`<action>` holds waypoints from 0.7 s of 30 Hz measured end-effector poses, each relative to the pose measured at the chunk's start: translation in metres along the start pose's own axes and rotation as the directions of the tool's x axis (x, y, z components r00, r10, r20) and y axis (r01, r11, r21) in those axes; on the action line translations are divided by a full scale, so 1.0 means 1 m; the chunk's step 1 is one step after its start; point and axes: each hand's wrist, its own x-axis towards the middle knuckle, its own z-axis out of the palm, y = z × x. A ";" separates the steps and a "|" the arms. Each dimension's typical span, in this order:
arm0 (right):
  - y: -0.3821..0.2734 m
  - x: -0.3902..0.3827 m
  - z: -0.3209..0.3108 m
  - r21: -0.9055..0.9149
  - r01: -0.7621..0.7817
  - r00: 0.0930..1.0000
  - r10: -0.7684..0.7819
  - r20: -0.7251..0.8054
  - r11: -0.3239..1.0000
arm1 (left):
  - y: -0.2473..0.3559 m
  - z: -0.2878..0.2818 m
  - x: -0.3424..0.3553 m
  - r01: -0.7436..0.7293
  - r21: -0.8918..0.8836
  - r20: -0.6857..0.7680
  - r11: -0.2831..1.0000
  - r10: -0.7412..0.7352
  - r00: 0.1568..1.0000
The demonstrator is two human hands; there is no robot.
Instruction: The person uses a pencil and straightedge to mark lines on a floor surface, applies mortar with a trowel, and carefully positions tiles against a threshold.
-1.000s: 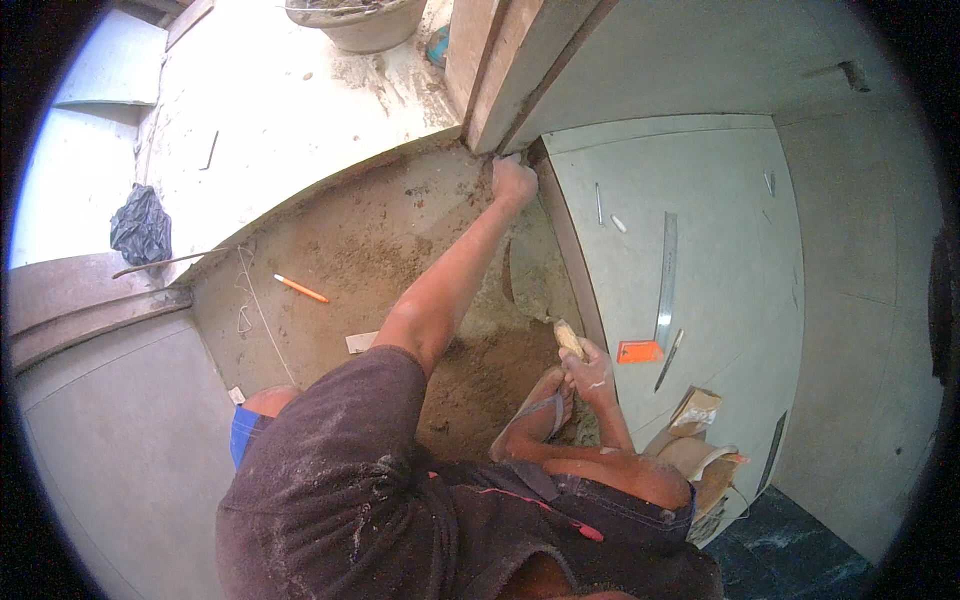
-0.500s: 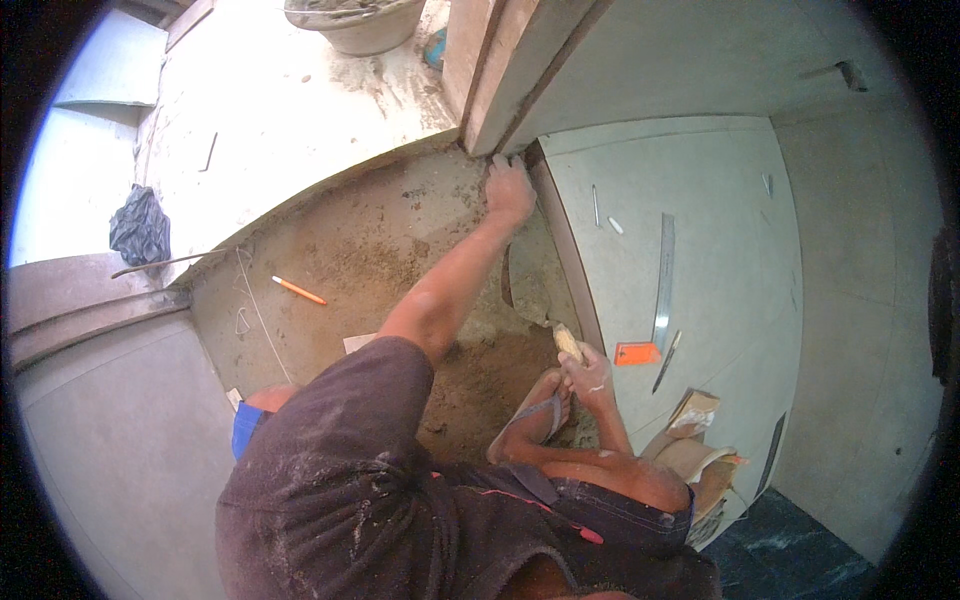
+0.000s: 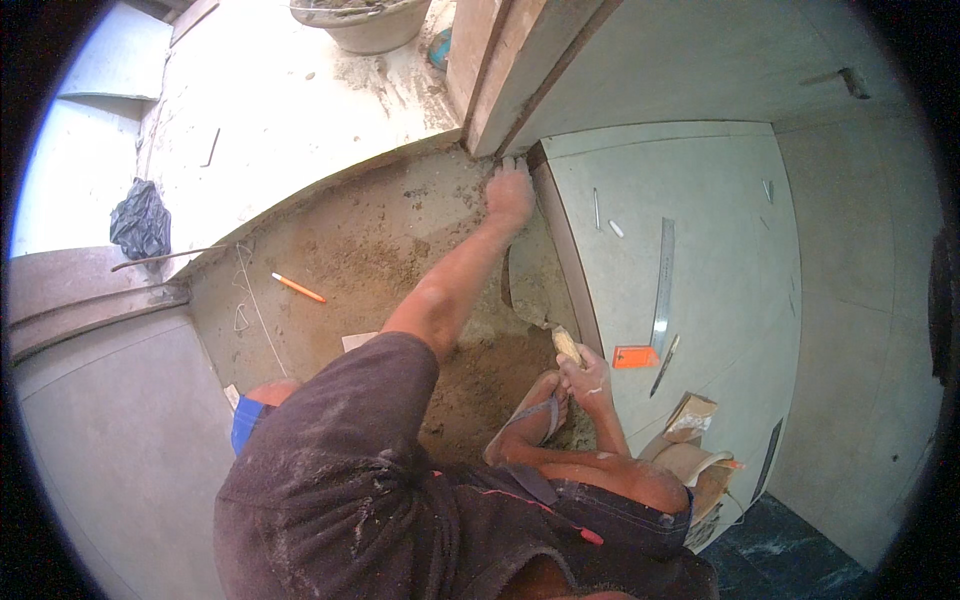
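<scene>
My left hand (image 3: 511, 192) reaches far forward to the corner at the foot of the door frame (image 3: 490, 130). Its fingers stretch away from me against the floor there, and nothing shows in them; the tips are partly hidden. Closer to me, beside my sandalled foot (image 3: 540, 412), my right hand (image 3: 588, 382) is wrapped round the wooden handle of a trowel (image 3: 566, 345). The trowel's blade points forward and lies low over the sandy mortar bed (image 3: 400, 225), next to the edge of the raised pale slab.
On the pale slab (image 3: 700, 300) at right lie a metal ruler (image 3: 665, 280), an orange rectangular piece (image 3: 634, 357) and pens. An orange pencil (image 3: 299, 288) and string (image 3: 260, 315) lie at left. Beyond are a black plastic bag (image 3: 141, 222) and a tub (image 3: 365, 28).
My left hand's fingers have shifted slightly in the corner. The trowel and my right hand stay in nearly the same place; the whole view has moved a little.
</scene>
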 end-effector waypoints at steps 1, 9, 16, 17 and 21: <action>0.000 0.000 0.000 -0.007 0.011 1.000 -0.011 0.002 1.000 | 0.001 0.002 0.001 0.017 0.009 -0.002 1.000 -0.017 1.000; 0.010 0.003 -0.001 -0.013 0.052 0.999 -0.052 -0.013 0.999 | 0.003 0.005 0.003 0.025 -0.019 -0.058 1.000 -0.026 0.998; 0.005 0.001 -0.003 -0.024 0.028 0.999 -0.029 -0.021 0.999 | 0.009 -0.008 0.007 0.200 -0.268 0.043 0.942 -0.196 0.980; 0.004 0.001 -0.003 -0.023 0.027 0.999 -0.027 -0.019 0.999 | 0.009 -0.010 0.009 0.264 -0.336 0.066 0.904 -0.256 0.964; 0.003 -0.001 -0.001 -0.011 0.029 0.999 -0.029 -0.033 1.000 | 0.016 -0.019 0.020 0.336 -0.561 0.062 0.757 -0.367 0.928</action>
